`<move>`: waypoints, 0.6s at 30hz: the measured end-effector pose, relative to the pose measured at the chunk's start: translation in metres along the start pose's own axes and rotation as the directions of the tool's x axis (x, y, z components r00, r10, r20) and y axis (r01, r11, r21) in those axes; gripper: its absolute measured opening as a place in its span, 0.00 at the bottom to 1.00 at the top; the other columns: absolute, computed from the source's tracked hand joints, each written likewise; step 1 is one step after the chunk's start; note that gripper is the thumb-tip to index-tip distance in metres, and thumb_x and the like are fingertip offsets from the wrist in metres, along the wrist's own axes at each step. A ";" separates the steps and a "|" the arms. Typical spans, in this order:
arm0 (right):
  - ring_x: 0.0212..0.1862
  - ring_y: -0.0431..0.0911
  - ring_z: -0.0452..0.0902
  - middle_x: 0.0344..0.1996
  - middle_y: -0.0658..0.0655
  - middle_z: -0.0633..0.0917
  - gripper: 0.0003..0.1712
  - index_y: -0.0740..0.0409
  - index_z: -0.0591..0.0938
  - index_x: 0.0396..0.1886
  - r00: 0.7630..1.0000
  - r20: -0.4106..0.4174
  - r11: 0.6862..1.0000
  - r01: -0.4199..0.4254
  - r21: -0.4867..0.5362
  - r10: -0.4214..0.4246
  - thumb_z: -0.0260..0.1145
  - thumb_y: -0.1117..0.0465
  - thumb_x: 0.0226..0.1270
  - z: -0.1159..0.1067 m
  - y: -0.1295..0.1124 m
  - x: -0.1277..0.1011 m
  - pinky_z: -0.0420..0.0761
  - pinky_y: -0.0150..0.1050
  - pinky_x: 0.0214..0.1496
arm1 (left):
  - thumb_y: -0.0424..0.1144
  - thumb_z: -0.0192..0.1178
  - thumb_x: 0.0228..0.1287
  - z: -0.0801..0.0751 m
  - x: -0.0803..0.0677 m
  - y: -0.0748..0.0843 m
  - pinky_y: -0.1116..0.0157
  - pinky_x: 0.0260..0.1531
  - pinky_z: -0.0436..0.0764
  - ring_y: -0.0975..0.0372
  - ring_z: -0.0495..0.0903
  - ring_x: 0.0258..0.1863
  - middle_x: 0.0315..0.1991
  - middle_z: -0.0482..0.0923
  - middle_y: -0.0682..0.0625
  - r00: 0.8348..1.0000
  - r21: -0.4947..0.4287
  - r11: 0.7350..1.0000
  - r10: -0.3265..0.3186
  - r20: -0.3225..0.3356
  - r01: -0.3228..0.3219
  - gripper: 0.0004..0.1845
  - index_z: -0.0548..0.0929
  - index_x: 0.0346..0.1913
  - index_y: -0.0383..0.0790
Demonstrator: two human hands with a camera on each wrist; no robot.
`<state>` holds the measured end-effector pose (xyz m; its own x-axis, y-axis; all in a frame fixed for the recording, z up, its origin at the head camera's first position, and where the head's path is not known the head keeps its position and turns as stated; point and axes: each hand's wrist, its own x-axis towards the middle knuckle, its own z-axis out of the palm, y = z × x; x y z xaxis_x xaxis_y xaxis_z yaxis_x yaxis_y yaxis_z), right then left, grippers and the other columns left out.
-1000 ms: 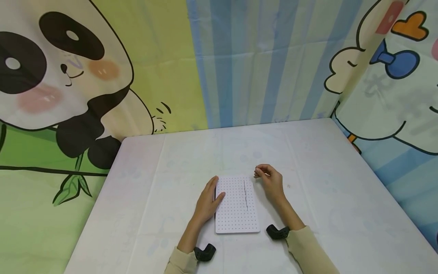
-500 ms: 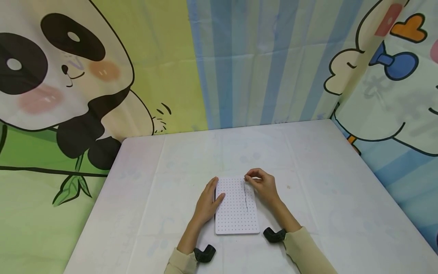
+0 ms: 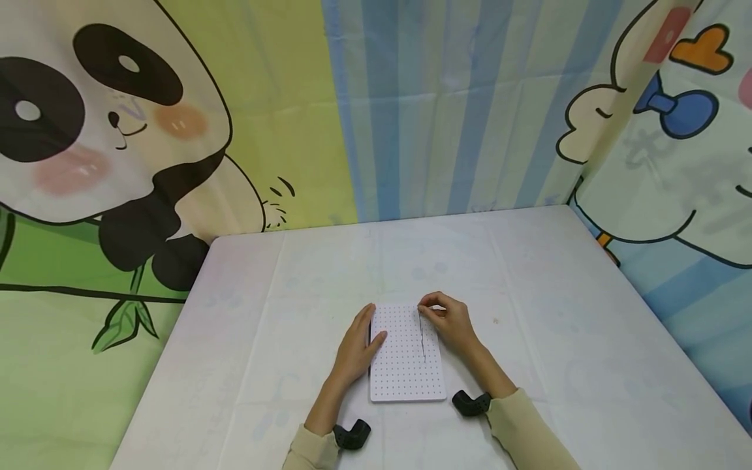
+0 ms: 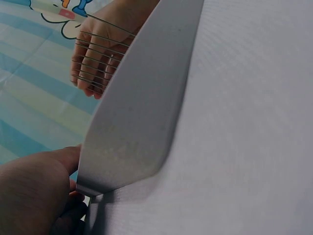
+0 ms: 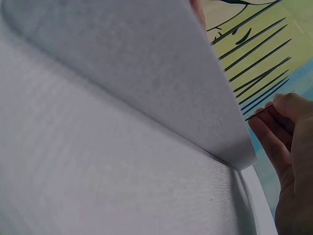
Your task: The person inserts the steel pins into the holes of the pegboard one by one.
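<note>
Pegboard [image 3: 407,352] with a row of thin metal pins [image 3: 422,339], flat on the white worktop [image 3: 558,339].
Left hand [image 3: 355,349] rested along the board's left edge, fingers straight and pressed together; right hand [image 3: 449,320] pinched one pin [image 5: 259,115] at the row's far end. Judged from here, a tilted pin could miss its hole or bend, and the board might slide if the left hand's steadying slackened.

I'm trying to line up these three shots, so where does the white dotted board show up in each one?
Head: white dotted board lies low centre on the table, between both hands.
Left wrist: edge-on, a grey slab running diagonally through the middle.
Right wrist: fills the upper middle, seen edge-on.
Shared landmark: the row of thin pins standing in it.
</note>
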<state>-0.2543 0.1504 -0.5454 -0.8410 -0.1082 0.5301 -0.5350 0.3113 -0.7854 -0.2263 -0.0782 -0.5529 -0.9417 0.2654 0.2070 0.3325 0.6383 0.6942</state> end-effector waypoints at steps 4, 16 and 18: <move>0.38 0.45 0.81 0.31 0.53 0.83 0.04 0.58 0.81 0.33 1.000 0.025 1.000 -0.002 -0.016 0.003 0.67 0.67 0.58 0.000 0.002 -0.002 0.81 0.31 0.37 | 0.45 0.56 0.65 0.001 -0.001 0.000 0.54 0.64 0.57 0.53 0.55 0.67 0.69 0.55 0.44 1.000 0.001 1.000 -0.002 0.004 0.002 0.34 0.57 0.70 0.38; 0.37 0.42 0.80 0.31 0.50 0.83 0.04 0.54 0.80 0.34 0.997 0.079 0.993 0.032 -0.114 -0.023 0.66 0.64 0.59 -0.002 0.000 -0.001 0.81 0.32 0.37 | 0.46 0.55 0.65 0.000 -0.001 0.000 0.54 0.64 0.58 0.53 0.55 0.67 0.70 0.55 0.46 1.000 0.004 1.000 -0.004 0.002 0.004 0.34 0.57 0.70 0.39; 0.38 0.42 0.81 0.32 0.50 0.83 0.04 0.55 0.81 0.34 0.997 0.079 0.994 0.021 -0.105 -0.013 0.67 0.64 0.59 -0.003 0.000 -0.002 0.81 0.31 0.38 | 0.46 0.55 0.65 0.000 -0.001 0.000 0.53 0.64 0.58 0.53 0.55 0.67 0.69 0.55 0.45 1.000 0.001 1.000 -0.002 0.001 0.002 0.34 0.57 0.70 0.39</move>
<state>-0.2523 0.1531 -0.5455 -0.8379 -0.1860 0.5131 -0.5410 0.4067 -0.7362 -0.2253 -0.0785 -0.5532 -0.9424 0.2644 0.2049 0.3303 0.6398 0.6940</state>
